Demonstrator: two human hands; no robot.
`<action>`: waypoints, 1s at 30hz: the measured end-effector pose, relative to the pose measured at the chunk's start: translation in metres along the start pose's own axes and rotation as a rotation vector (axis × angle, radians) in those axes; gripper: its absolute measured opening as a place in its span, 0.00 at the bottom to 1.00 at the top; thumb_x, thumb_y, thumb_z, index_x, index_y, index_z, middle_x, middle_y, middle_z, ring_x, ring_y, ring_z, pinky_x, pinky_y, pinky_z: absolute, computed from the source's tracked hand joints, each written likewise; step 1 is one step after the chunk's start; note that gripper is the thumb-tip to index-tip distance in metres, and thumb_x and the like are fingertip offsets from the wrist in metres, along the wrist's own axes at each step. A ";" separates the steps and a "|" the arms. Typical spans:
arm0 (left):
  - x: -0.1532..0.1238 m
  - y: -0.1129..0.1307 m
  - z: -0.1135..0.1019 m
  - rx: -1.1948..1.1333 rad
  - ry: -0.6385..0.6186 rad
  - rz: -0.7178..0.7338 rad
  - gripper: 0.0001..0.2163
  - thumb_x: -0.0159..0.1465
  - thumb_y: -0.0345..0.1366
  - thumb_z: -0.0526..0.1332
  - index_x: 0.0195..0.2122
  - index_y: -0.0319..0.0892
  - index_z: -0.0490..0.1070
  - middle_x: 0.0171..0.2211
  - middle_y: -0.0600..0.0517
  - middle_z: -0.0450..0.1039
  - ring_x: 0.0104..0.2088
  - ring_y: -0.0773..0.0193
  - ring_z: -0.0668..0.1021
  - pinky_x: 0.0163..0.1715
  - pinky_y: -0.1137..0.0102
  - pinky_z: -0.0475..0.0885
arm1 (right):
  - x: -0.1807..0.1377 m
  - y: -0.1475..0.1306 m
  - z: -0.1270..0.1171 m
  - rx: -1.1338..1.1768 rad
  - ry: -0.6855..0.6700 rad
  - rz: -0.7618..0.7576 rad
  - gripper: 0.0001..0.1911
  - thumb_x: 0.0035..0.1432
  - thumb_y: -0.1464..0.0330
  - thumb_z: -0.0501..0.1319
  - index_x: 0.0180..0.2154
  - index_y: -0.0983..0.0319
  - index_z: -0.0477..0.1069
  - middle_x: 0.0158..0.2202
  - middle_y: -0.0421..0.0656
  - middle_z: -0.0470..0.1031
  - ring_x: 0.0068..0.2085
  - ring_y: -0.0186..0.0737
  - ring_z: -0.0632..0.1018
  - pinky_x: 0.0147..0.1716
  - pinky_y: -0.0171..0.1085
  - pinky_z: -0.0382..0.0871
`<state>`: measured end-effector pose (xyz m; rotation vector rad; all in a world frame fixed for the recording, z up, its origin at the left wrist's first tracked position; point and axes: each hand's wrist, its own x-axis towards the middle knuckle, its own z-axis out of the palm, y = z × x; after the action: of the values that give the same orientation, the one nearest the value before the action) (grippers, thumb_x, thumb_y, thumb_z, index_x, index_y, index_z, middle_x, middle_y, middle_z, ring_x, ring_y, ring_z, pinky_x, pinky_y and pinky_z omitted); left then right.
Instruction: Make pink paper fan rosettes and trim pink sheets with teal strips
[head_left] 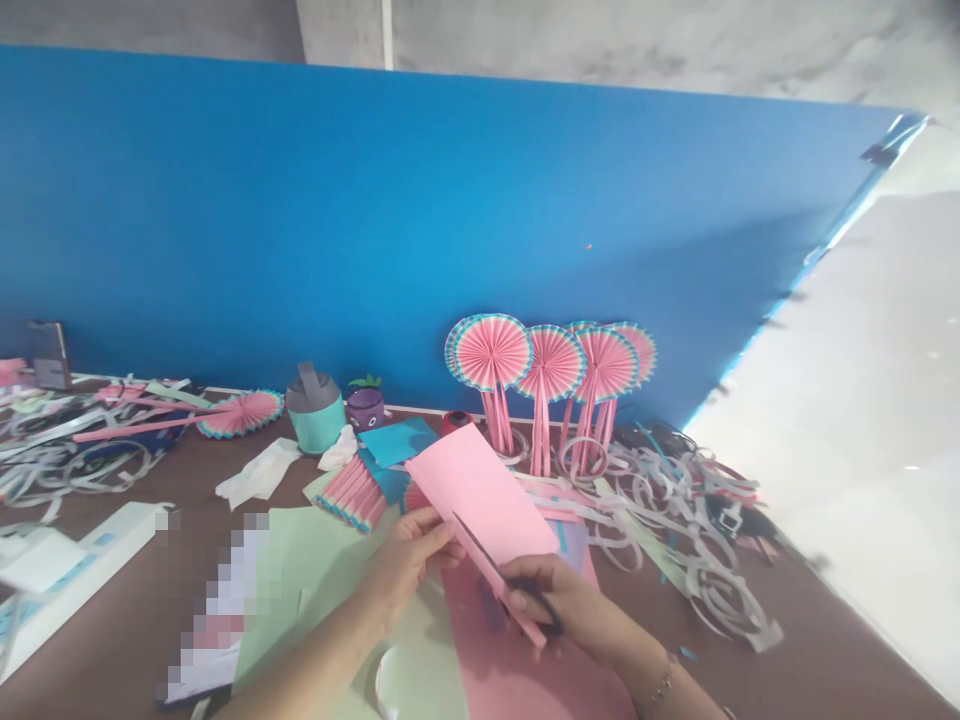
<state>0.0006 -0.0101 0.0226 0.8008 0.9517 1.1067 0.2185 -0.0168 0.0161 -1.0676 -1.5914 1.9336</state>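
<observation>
My left hand (420, 555) pinches the left edge of a pink paper sheet (484, 490), held up above the table. Dark-handled scissors (541, 608) are in my right hand (566, 600), its fingers closed round the handles. Their blades lie along the sheet's lower edge, where a narrow pink strip (531, 632) hangs partly separated. Beneath my hands lie a darker pink sheet (510, 680) and a pale green sheet (337, 600). Just beyond the left hand are a folded pink paper piece with blue edges (352, 498) and a blue paper sheet (397, 442).
Several round pleated pink fans (493, 352) stand against the blue partition (420, 220). Curled white strips (705, 570) spread over the right side, more at far left. A teal bottle (315, 415) and a purple cup (366, 408) stand at the back, a power strip (90, 580) at left.
</observation>
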 end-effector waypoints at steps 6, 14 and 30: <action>-0.003 0.001 0.003 0.018 0.015 0.024 0.23 0.46 0.44 0.73 0.41 0.40 0.74 0.28 0.52 0.76 0.26 0.66 0.77 0.28 0.74 0.71 | 0.000 -0.009 0.010 -0.038 0.018 -0.075 0.18 0.54 0.56 0.64 0.29 0.66 0.71 0.16 0.32 0.61 0.16 0.25 0.62 0.18 0.28 0.54; -0.003 0.000 0.003 0.030 0.011 0.020 0.22 0.47 0.44 0.73 0.40 0.40 0.73 0.27 0.52 0.75 0.26 0.66 0.76 0.29 0.73 0.71 | 0.000 -0.012 0.014 -0.064 0.007 -0.083 0.17 0.55 0.57 0.63 0.27 0.65 0.68 0.13 0.31 0.59 0.15 0.25 0.60 0.19 0.30 0.50; -0.002 -0.002 0.002 0.046 0.010 0.025 0.21 0.47 0.44 0.72 0.40 0.40 0.73 0.25 0.53 0.75 0.25 0.66 0.76 0.28 0.73 0.71 | -0.001 -0.017 0.019 -0.076 0.025 -0.062 0.07 0.52 0.67 0.61 0.27 0.63 0.66 0.13 0.30 0.61 0.15 0.25 0.60 0.20 0.30 0.48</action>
<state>0.0033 -0.0124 0.0219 0.8468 0.9808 1.1147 0.2019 -0.0256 0.0336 -1.0556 -1.6763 1.8257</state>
